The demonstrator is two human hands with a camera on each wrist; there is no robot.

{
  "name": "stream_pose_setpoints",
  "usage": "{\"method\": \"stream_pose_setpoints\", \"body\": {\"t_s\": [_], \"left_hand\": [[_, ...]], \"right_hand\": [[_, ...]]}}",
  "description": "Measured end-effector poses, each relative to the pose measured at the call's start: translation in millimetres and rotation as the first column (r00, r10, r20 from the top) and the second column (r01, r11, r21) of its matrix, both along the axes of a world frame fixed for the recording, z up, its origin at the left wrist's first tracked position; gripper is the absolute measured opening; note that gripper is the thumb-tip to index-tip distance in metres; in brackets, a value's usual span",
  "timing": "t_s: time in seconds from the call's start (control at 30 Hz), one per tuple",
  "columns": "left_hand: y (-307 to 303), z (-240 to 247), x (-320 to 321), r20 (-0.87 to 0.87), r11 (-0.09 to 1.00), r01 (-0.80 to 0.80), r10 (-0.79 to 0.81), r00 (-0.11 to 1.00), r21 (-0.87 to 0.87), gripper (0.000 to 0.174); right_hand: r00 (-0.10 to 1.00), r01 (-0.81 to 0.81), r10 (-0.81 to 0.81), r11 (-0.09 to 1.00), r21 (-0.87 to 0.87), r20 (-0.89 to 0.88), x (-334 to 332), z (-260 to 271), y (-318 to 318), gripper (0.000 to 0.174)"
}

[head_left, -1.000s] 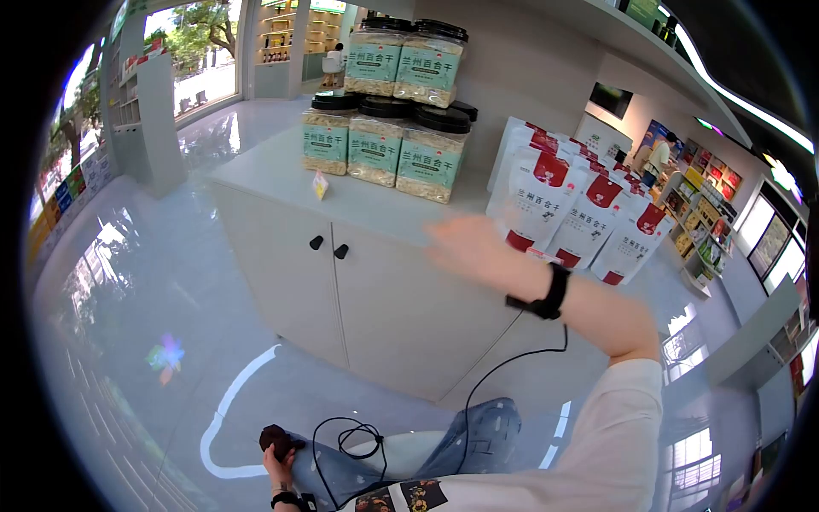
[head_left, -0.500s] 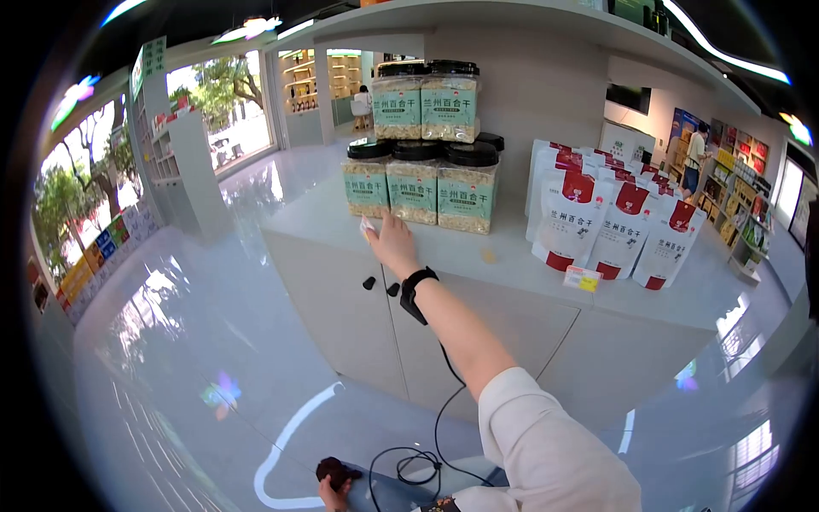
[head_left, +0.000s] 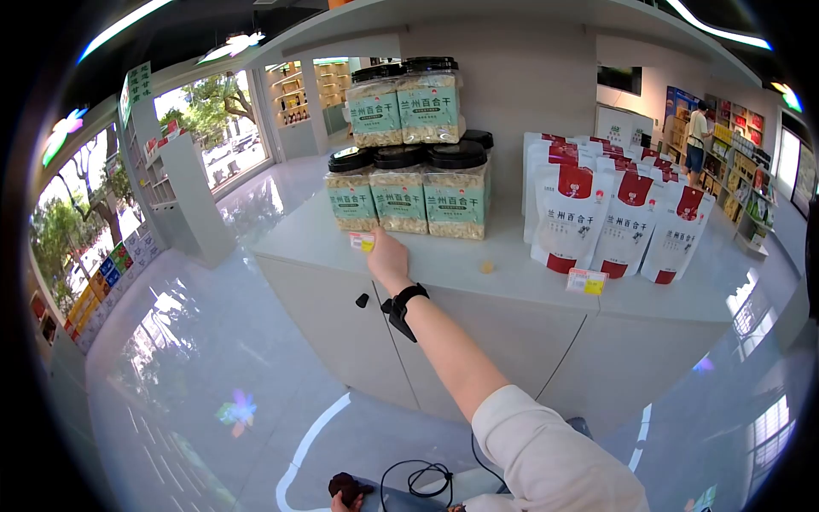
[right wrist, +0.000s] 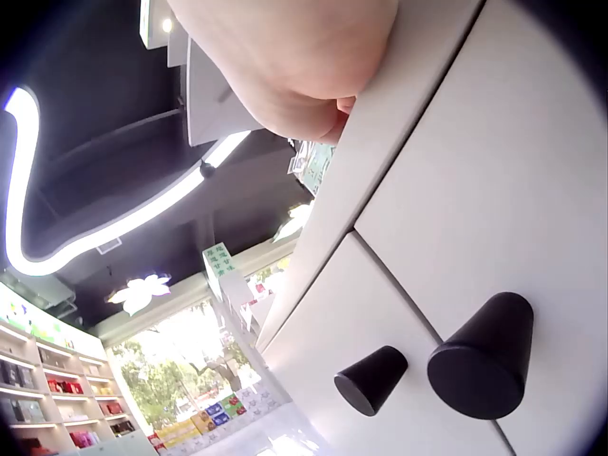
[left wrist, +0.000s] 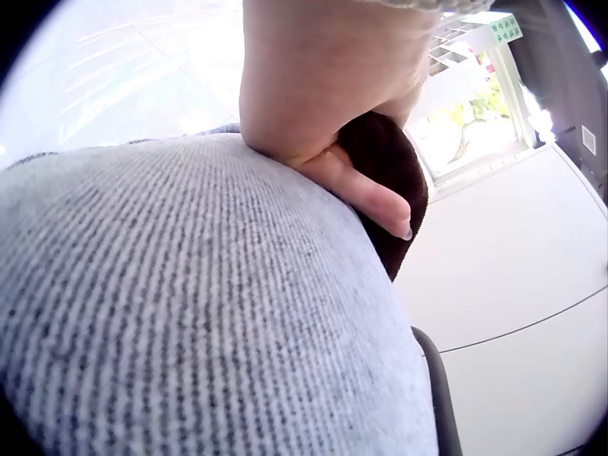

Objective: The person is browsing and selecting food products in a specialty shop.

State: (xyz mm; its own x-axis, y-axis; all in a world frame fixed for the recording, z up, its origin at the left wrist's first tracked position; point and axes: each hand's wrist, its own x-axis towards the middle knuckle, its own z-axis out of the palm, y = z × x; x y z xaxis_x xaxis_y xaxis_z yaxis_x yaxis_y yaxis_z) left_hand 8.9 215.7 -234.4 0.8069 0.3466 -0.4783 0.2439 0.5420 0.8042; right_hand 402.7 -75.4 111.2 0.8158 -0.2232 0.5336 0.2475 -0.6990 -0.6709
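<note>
Jars (head_left: pixel 399 200) and pouches (head_left: pixel 627 218) on cabinet (head_left: pixel 512 333)

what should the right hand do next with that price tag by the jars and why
Probably ease the right hand off the price tag: its printed face looks outward in front of the lower left jar, much as the other tag faces out before the white pouches, and the hand is at its edge.

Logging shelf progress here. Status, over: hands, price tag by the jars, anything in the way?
Right hand at price tag, grip unclear. Left hand holding dark brown bundle. Dried-lily jars close behind tag.
</note>
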Motion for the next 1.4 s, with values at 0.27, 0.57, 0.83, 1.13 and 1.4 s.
{"method": "stream_pose_setpoints", "body": {"t_s": [0.27,0.57,0.83,1.13,1.4], "left_hand": [[-13,13,-3,0.029,0.985,0.041,-0.046,0.999,0.168,0.027],[4,-4,1,0.019,0.997,0.030,-0.029,0.999,-0.069,0.028],[10,-16,3,0.002,0.993,0.028,-0.028,1.000,-0.112,0.031],[-11,10,-2,0.002,0.991,0.058,-0.059,0.998,0.123,0.029],[10,-22,4,-0.037,0.997,0.069,-0.071,0.997,-0.042,0.035]], "right_hand": [[0.972,0.119,-0.166,0.958,0.261,0.165,1,-8,-11,0.030],[0.887,0.381,-0.402,0.915,0.133,0.226,6,-6,-1,0.045],[0.920,0.336,-0.371,0.914,0.229,0.127,-2,2,1,0.054],[0.941,0.257,-0.308,0.922,0.290,0.143,-6,3,-2,0.056],[0.901,0.104,-0.275,0.888,0.448,0.336,-7,6,-6,0.055]]}}
